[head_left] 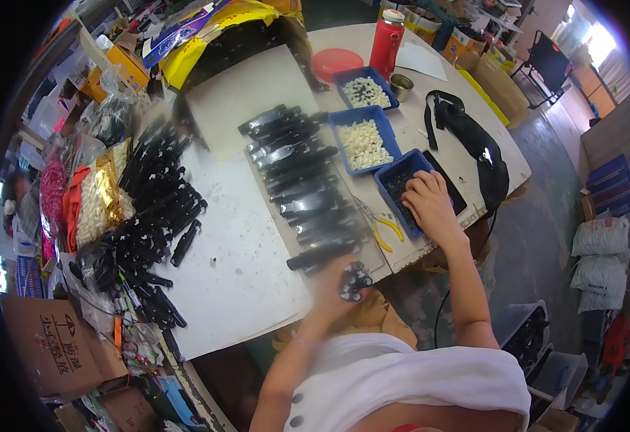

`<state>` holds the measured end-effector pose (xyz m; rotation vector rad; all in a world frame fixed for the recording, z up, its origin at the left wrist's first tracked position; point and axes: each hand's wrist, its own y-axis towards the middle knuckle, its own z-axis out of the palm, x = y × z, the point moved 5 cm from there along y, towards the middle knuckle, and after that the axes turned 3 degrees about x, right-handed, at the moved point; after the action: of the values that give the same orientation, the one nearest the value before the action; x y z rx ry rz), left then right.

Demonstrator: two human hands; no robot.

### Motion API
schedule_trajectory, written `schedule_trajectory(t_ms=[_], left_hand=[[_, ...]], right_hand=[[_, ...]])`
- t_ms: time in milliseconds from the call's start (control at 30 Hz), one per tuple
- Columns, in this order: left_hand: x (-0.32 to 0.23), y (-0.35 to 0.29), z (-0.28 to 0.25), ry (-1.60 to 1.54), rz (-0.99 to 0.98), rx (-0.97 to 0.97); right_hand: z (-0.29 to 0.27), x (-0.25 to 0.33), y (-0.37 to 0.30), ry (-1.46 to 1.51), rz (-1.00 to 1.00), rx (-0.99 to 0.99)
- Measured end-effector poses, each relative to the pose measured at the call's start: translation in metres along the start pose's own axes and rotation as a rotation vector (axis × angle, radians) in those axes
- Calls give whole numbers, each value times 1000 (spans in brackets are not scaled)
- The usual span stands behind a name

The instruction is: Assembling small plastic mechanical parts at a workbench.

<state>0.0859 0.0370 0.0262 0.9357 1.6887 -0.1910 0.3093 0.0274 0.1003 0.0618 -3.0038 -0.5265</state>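
Observation:
My left hand [331, 291], blurred by motion, is closed round a bundle of black stick-like parts [356, 281] at the table's near edge. Their round ends look pale. My right hand [430, 201] reaches into a blue bin [414, 229] of small black pieces. Its fingers are bent downward, and the fingertips are partly hidden, so whether they pinch a piece does not show. Beyond my left hand, a row of similar long black parts [293, 158] lies side by side on a board [372, 261]. Yellow-handled pliers [387, 230] rest between the board and the bin.
Two more blue bins [360, 169] hold small white pieces. Behind them stand a red bottle [387, 47], a red lid [336, 63] and a small metal cup [401, 85]. A black pouch [473, 140] lies at right. Loose black parts [156, 201] are heaped at left, beside plastic bags.

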Motion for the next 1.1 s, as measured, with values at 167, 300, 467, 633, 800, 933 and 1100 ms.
schedule_trajectory(t_ms=[167, 300, 467, 633, 800, 933, 1100], left_hand=[[-1, 1, 0, 3, 20, -9], [0, -1, 0, -8, 8, -18], [0, 0, 0, -20, 6, -15], [1, 2, 1, -41, 8, 7], [6, -2, 3, -106, -78, 25], [3, 0, 2, -116, -93, 39], [1, 0, 0, -137, -116, 28]], right_hand=[[0, -1, -1, -44, 0, 79], [0, 0, -1, -49, 16, 107], [-16, 3, 1, 76, 64, 2], [-55, 61, 8, 613, -246, 86], [-58, 103, 3, 540, -481, 397], [-62, 113, 2, 390, -548, 363], [-62, 127, -2, -23, -621, 298]])
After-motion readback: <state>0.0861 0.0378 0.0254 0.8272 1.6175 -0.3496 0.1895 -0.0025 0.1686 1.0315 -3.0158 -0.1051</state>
